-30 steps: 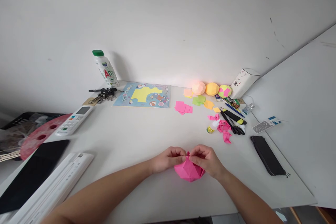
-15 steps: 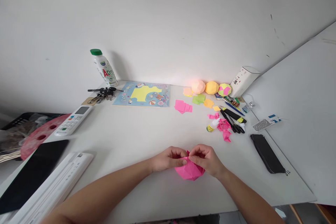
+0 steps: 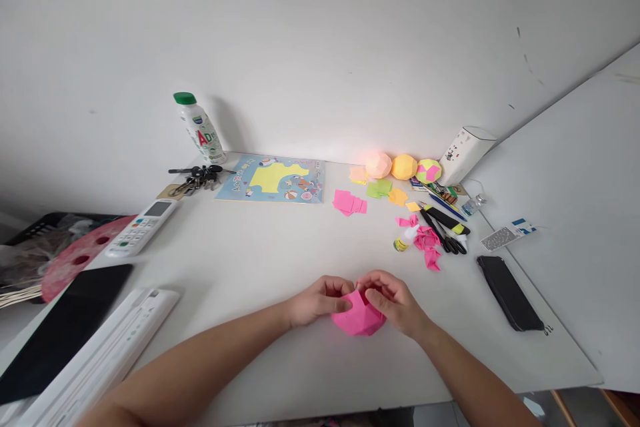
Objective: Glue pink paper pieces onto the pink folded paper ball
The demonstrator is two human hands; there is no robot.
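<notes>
A pink folded paper ball point(image 3: 357, 317) rests near the front middle of the white table point(image 3: 260, 260). My left hand point(image 3: 320, 299) grips its left side with curled fingers. My right hand point(image 3: 395, 299) holds its right side and top, fingers bent over the paper. Several small pink folded paper pieces point(image 3: 427, 243) lie beyond my right hand, beside a small glue bottle point(image 3: 405, 240).
Three finished paper balls point(image 3: 403, 167) sit by the wall with loose coloured paper squares point(image 3: 350, 203), scissors and pens point(image 3: 445, 227). A black phone point(image 3: 507, 293) lies right. A drink bottle point(image 3: 200, 128), keys point(image 3: 197, 179), a remote point(image 3: 140, 227), a tablet point(image 3: 60, 330) and a white device point(image 3: 107, 353) lie left.
Both hands have pressed the pink paper's upright tip down; the ball now looks closed and rounder. The hands stay in the same place.
</notes>
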